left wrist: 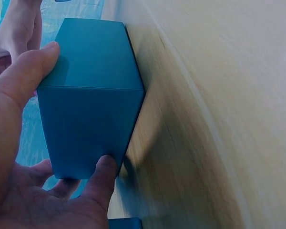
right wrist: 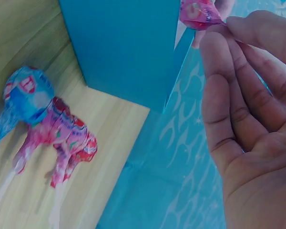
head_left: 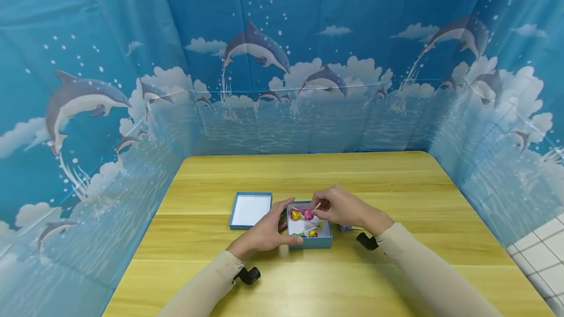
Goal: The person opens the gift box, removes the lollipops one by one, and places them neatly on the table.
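Observation:
An open blue box (head_left: 310, 243) with a white inside stands on the table. My left hand (head_left: 266, 231) grips its left end; in the left wrist view the thumb (left wrist: 40, 64) lies over the top edge of one side and fingers press the end wall. Over the box, my right hand (head_left: 341, 207) pinches the stick end of a pink-wrapped lollipop (right wrist: 199, 13). Beside that one lies a yellow lollipop (head_left: 295, 215) inside the box. More lollipops (head_left: 313, 233) lie along the near inner side, partly hidden by the wall.
The blue-rimmed lid (head_left: 251, 210) lies white side up, left of the box. Right of the box, a blue-wrapped lollipop (right wrist: 28, 95) and pink ones (right wrist: 59, 126) lie on the wooden table (head_left: 299, 283). A dolphin-printed curtain (head_left: 282, 126) hangs behind the table's back edge.

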A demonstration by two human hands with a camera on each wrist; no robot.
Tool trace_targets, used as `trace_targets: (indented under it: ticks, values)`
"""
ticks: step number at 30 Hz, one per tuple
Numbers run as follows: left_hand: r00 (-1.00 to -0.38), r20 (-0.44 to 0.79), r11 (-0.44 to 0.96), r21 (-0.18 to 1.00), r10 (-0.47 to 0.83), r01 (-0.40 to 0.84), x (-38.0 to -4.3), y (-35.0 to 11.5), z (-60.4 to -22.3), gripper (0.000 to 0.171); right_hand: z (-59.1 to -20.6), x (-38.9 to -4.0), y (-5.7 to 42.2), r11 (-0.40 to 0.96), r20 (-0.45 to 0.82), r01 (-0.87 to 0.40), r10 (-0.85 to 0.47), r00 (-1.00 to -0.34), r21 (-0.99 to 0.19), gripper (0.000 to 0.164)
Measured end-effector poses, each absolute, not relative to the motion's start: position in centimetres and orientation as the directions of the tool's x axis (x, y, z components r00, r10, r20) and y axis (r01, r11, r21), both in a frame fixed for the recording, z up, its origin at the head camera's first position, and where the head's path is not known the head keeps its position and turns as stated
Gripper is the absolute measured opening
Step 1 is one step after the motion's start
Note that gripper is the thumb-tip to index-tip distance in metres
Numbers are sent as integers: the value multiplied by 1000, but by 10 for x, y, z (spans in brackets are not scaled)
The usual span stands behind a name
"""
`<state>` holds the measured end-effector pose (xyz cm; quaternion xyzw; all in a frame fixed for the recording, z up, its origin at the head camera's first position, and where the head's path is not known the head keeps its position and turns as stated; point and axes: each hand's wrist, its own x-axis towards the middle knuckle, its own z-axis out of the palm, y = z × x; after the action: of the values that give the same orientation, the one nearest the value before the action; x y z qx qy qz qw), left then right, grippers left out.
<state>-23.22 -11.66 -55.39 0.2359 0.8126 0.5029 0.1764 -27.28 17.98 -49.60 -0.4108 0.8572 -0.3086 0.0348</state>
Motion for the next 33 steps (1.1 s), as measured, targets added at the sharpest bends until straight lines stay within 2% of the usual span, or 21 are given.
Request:
trace_targets:
  ticks: [5, 22, 33]
  values:
    - [-827, -49, 379, 903, 560, 204, -232, -116, -554, 116, -495, -266, 191, 464, 232, -674, -698, -677, -574, 5]
    - [-833, -53, 416, 882, 551, 219, -233, -117, -553, 117, -504, -250, 228, 480, 338, -685, -622, -706, -548, 22]
    - [-833, -55, 411, 886, 551, 213, -233, -118, -555, 116, -513, -235, 254, 530, 307, -629, -573, -760, -569, 29]
